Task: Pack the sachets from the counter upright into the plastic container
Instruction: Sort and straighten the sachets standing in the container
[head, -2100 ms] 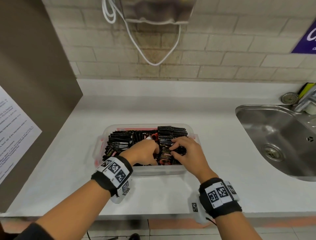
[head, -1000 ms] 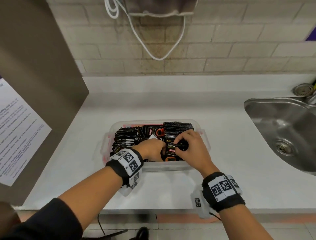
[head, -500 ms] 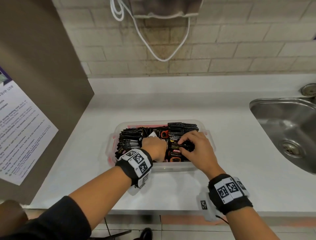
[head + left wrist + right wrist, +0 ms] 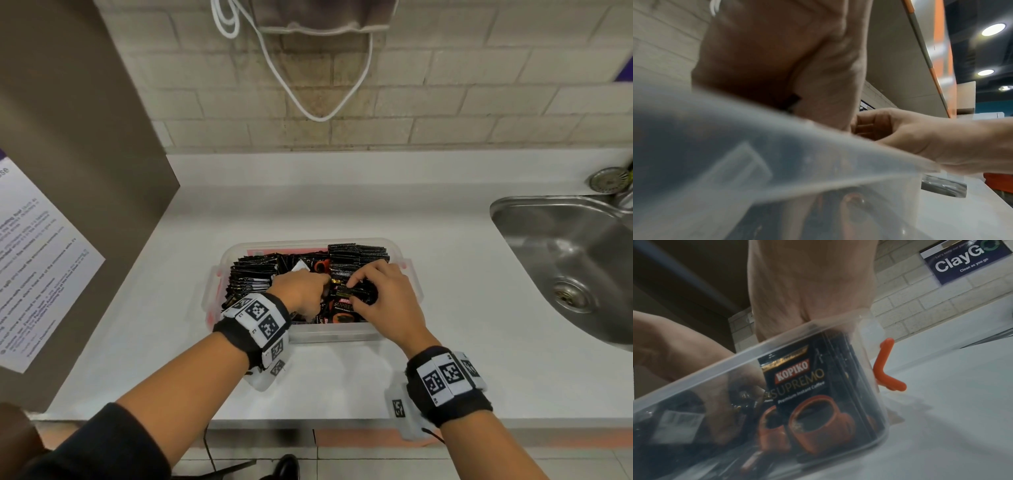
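Note:
A clear plastic container [image 4: 335,337] sits on the white counter [image 4: 308,205], packed with black Kopiko sachets [image 4: 356,255] standing in rows. Both hands reach into its near half. My left hand [image 4: 323,286] curls down among the middle sachets, and a black sachet corner [image 4: 793,99] pokes out by its palm. My right hand [image 4: 352,291] pinches the tops of a small bundle of sachets [image 4: 359,294] between thumb and fingers. Through the container wall [image 4: 694,386] a front sachet [image 4: 807,386] stands upright against the near side.
An orange latch [image 4: 884,366] hangs on the container's right end. A steel sink [image 4: 565,260] lies to the right, and a brown panel with a paper notice [image 4: 41,257] stands on the left. A white cable [image 4: 318,116] loops down the brick wall behind.
Both hands have stayed in the container's near half, working the same sachets. The right hand's pinch has shifted slightly. The head view has drifted, so the container sits further right in frame.

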### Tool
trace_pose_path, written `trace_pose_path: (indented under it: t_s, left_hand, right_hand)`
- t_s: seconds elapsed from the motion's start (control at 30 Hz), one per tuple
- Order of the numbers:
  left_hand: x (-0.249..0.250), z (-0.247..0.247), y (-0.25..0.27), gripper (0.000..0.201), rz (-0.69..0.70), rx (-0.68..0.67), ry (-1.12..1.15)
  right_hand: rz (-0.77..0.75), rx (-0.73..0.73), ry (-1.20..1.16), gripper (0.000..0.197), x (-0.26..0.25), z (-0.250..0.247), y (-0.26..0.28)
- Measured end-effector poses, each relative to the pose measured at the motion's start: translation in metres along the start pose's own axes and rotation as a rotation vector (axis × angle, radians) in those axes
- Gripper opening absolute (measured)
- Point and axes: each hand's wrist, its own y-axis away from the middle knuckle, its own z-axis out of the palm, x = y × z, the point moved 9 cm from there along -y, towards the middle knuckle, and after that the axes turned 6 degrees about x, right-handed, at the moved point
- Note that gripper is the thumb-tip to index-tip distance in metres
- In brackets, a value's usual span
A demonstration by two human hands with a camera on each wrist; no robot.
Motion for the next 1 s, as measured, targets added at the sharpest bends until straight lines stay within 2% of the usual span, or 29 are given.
trace_pose_path:
  t_s: [0.1,0.5,0.77,1.0]
  left_hand:
    - [0.005,0.006,-0.001,0.072,0.018,-0.035,0.02]
    - [0.011,0.015,-0.004,0.065,-0.048,-0.026,-0.163]
    - [0.008,0.019,0.001,0.064,-0.017,-0.072,-0.011]
    - [0.009,0.014,0.001,0.054,-0.028,-0.039,-0.11]
  right_hand:
    - [0.003,-0.003,0.02,0.026,0.001,0.0,0.0]
    - [0.006,-0.008,0.059,0.026,0.001,0.001,0.0]
    - [0.007,-0.004,0.069,0.026,0.003,0.003,0.0]
    - [0.001,-0.006,0.076,0.027,0.004,0.004,-0.001]
